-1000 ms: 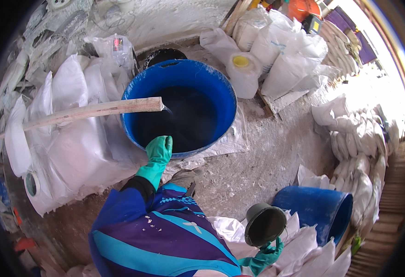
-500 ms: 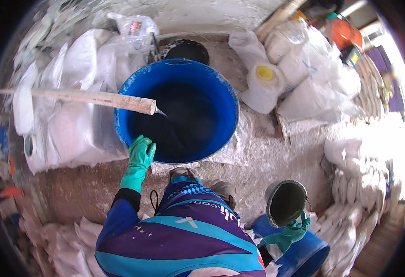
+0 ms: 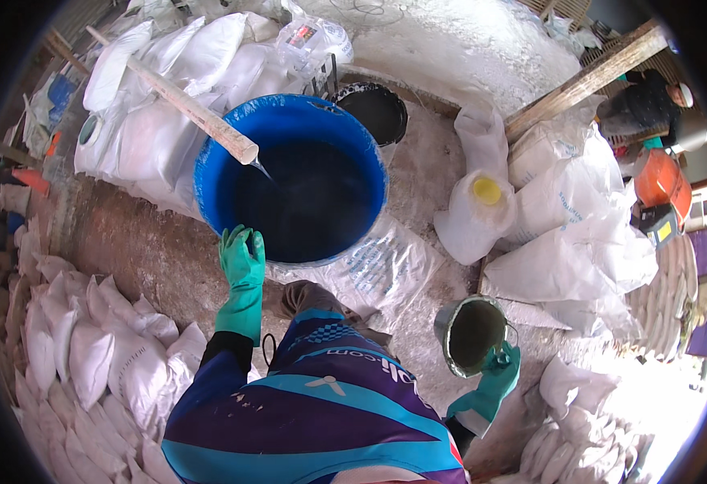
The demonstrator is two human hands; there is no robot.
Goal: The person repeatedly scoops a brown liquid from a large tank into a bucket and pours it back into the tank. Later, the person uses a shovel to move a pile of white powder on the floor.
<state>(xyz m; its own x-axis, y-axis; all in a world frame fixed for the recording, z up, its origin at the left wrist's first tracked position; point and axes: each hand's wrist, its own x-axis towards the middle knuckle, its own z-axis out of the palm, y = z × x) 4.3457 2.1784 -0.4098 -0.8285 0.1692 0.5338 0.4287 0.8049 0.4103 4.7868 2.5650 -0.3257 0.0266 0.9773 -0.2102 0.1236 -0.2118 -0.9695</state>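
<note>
A large blue drum (image 3: 376,153) with dark liquid inside stands in front of me. From a pale pipe (image 3: 200,117) reaching over its left side, a thin stream of clear liquid (image 3: 265,171) runs into it. At the near left rim is my left hand (image 3: 245,258) in a green rubber glove, its fingers curled over the edge. Low on the right, my right hand (image 3: 497,375), gloved alike, grips a dark bucket (image 3: 444,339) at its side near the wire handle. The bucket is tilted with its mouth toward me; its inside looks dark and wet.
A black tub (image 3: 374,113) sits behind the drum. White sacks (image 3: 563,218) and a jug with a yellow lid (image 3: 486,191) stand to the right. More sacks (image 3: 136,359) are piled at left. A wooden post (image 3: 587,81) slants near another person (image 3: 644,105) at the far right.
My view has turned to the right. The bucket in my right hand has come forward, away from a second blue drum now out of sight. My left hand stays at the drum's rim.
</note>
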